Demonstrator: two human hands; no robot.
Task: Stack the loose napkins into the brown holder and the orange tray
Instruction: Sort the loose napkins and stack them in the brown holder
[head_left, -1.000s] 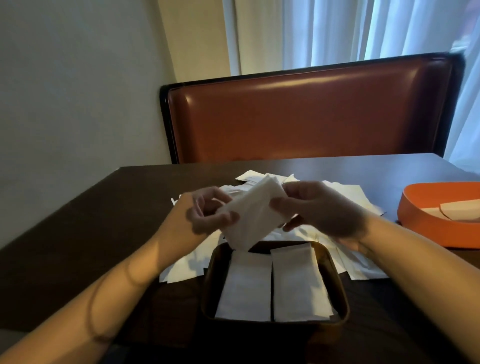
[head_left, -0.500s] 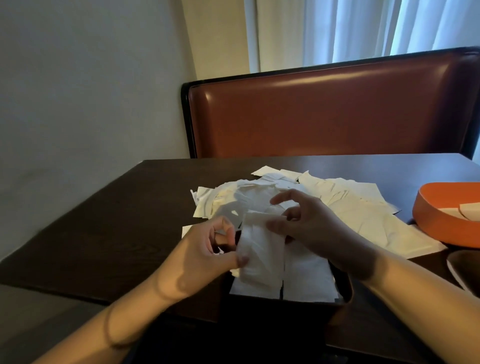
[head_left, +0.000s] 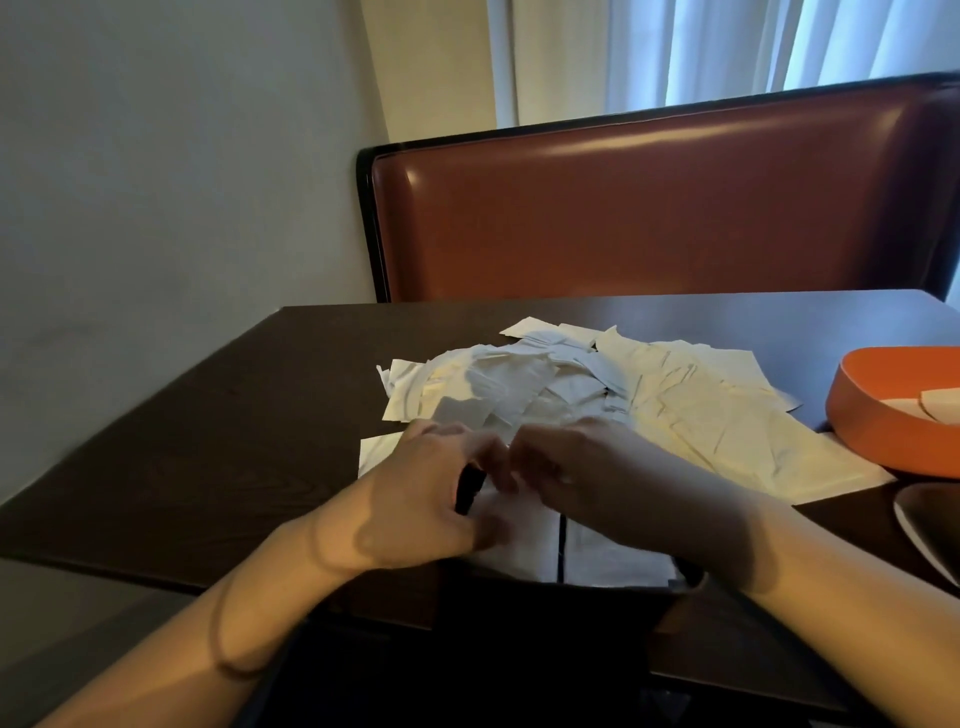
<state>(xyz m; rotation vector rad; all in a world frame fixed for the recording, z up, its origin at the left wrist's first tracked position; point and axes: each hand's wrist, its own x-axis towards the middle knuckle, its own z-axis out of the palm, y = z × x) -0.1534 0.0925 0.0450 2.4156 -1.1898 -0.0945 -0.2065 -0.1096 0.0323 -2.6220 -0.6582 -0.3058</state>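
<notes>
I take the brown holder (head_left: 688, 577) as my landmark: it sits at the near edge of the dark table (head_left: 218, 426), mostly hidden under my forearms, with only a dark sliver of rim showing at its right corner. Beyond the holder, spread across the table, lies the pile of loose napkins (head_left: 597, 395), still large. To the holder's right and a little farther back stands the orange tray (head_left: 878, 436), with a pale piece or two resting inside it. Inside the holder I see two white stacks side by side, parted by a dark gap. My left hand (head_left: 421, 504) and right hand (head_left: 597, 478) meet over the holder's far end, fingers curled toward each other on the left stack (head_left: 519, 545); motion blur keeps me from telling whether either grip is pinching a napkin or only pressing it flat. I judge the step in hand to be seating a napkin onto that left stack. The next move, as I see it, calls for releasing cleanly so the sheet lies square, then reaching past the holder for another sheet.
</notes>
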